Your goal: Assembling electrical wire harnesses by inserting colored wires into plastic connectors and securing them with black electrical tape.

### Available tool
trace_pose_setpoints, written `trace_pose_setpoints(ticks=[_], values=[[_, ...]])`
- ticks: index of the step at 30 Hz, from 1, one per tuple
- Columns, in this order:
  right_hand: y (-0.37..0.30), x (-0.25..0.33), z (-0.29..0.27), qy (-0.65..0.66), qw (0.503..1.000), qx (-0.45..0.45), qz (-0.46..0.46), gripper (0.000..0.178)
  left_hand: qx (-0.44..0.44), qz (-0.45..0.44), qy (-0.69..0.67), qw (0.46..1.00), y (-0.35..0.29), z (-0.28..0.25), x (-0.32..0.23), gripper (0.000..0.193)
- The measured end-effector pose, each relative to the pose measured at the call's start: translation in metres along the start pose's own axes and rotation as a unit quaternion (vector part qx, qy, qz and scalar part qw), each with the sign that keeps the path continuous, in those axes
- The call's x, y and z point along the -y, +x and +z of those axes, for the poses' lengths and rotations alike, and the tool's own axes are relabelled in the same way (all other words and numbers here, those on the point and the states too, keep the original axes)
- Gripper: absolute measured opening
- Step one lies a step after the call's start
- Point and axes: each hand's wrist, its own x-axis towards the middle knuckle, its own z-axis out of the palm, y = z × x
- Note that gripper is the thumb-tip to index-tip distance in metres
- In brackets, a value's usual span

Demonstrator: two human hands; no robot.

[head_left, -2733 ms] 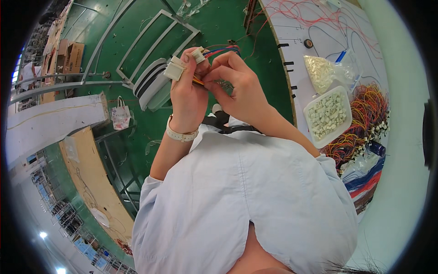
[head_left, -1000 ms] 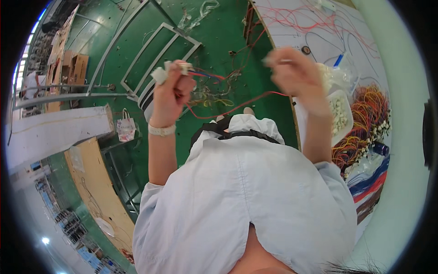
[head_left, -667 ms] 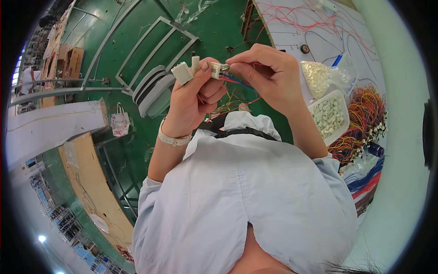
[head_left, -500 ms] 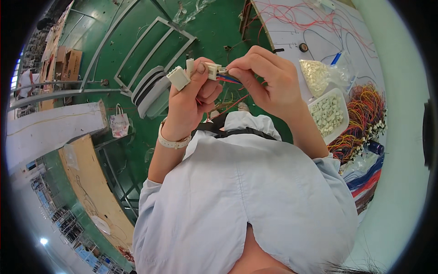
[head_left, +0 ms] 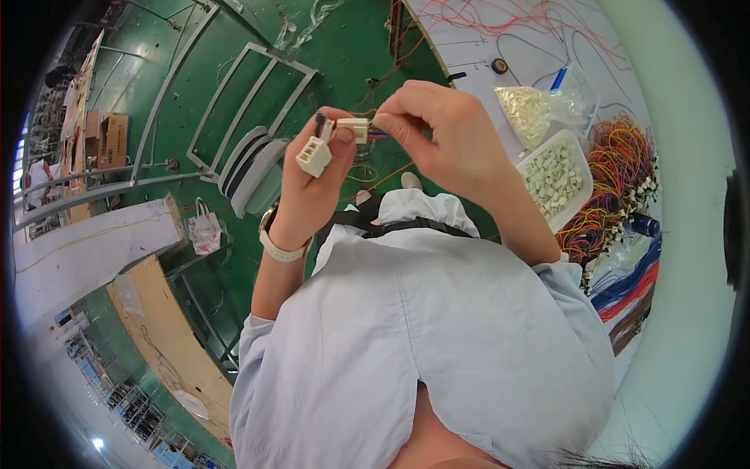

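Note:
My left hand (head_left: 312,191) is closed on white plastic wire connectors, its thumb pressing on them. One multi-slot connector housing (head_left: 314,159) sticks out to the left of the thumb, its openings facing up toward me. A second white connector (head_left: 355,129) points right from the same grip, with red and blue wires by its end. My right hand (head_left: 449,137) pinches with thumb and index finger at that end, on what looks like a thin wire; the fingertips cover most of it. Both hands are held up in front of my body, nearly touching.
At right, a white table (head_left: 469,51) bears a bag of cream pieces (head_left: 522,113), a white tray (head_left: 587,187) of small connectors, bundled coloured wires (head_left: 621,172) and a black tape roll (head_left: 499,66). Left are a grey-padded stool (head_left: 254,172), metal frames and a paper bag (head_left: 205,230).
The left hand has turned, so the housing's openings now face me, and moved slightly left. The right hand has shifted slightly left, still pinching at the connector's end. The view has shifted a little.

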Motion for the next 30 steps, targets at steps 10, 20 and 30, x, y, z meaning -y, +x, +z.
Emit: trace_pose_setpoints(ticks=[10,20,30], values=[[-0.005,-0.014,0.005,0.104,0.994,-0.026,-0.019,0.008,-0.038,0.033,-0.077,0.996,0.005,0.008,0.003,0.022],[-0.002,-0.031,0.015,0.01,0.972,-0.161,-0.171,0.007,0.016,0.002,-0.12,0.993,0.012,0.021,0.014,0.018],[-0.011,-0.155,-0.018,0.425,0.811,0.359,0.18,0.017,0.066,-0.211,0.082,0.972,0.037,0.015,0.053,0.015]])
